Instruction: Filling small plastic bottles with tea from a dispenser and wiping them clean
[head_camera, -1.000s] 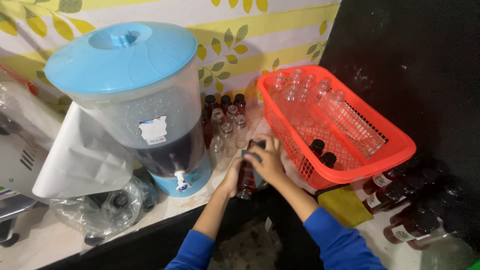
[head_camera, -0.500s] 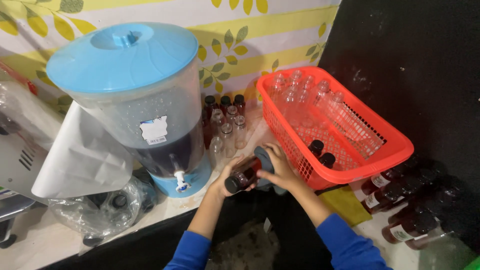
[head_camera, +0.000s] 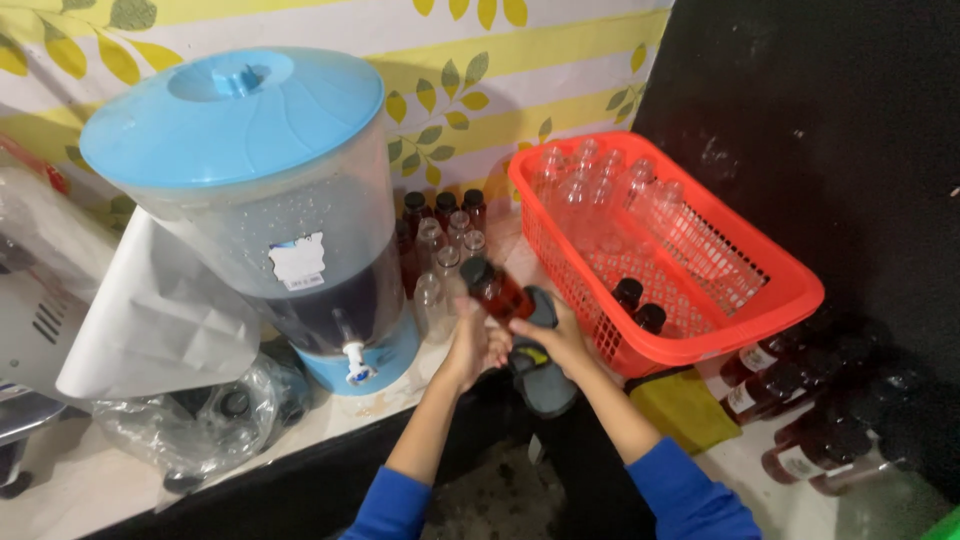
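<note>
Amber bottle (head_camera: 497, 292), black-capped and tilted, is held over the counter's front edge: left hand (head_camera: 478, 345) closed under its base, right hand (head_camera: 553, 338) curled round its side and touching a grey device (head_camera: 540, 372). Step, as judged: handling one filled bottle. Next move needs a firm grip and an upright set-down. Counts: one dispenser (head_camera: 262, 210); one red basket (head_camera: 668, 255), two dark bottles visible inside.

Small home bottling spot: big drink dispenser (head_camera: 262, 210), rows of small bottles (head_camera: 445, 235), red basket (head_camera: 760, 262).
</note>
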